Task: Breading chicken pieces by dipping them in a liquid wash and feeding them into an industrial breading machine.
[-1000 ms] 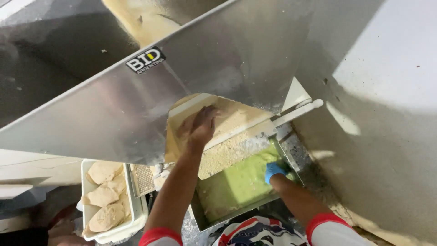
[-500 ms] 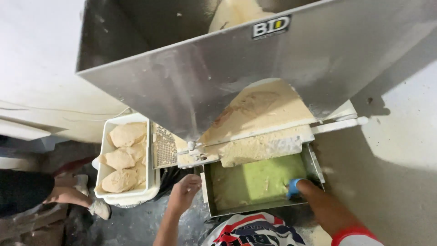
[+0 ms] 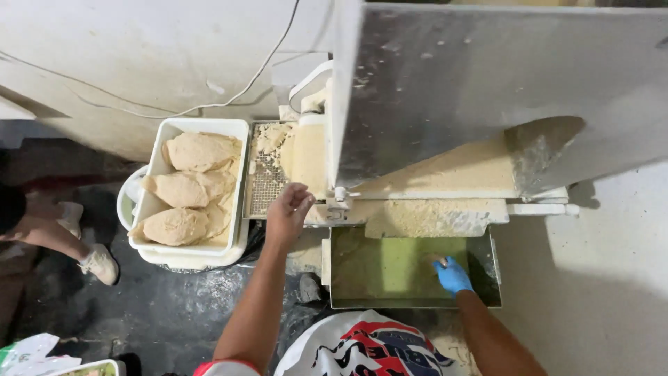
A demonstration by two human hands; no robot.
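A blue glove is worn on the right hand; the left hand is left bare (red-edged sleeves are seen).

A small food-processing workshop: steel hopper machine (dusted with pale meal), dough-filled white tub, stained concrete floor.

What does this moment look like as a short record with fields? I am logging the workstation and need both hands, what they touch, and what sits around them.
left hand: bare, fingers spread, at the dough-caked edge of the machine, beside the wire grid
right hand: in a blue glove, inside the green tray, touching its floor
machine: steel hopper above, pale dough at its outlet
left of machine: white tub holding dough lumps
other person: leg and shoe at far left
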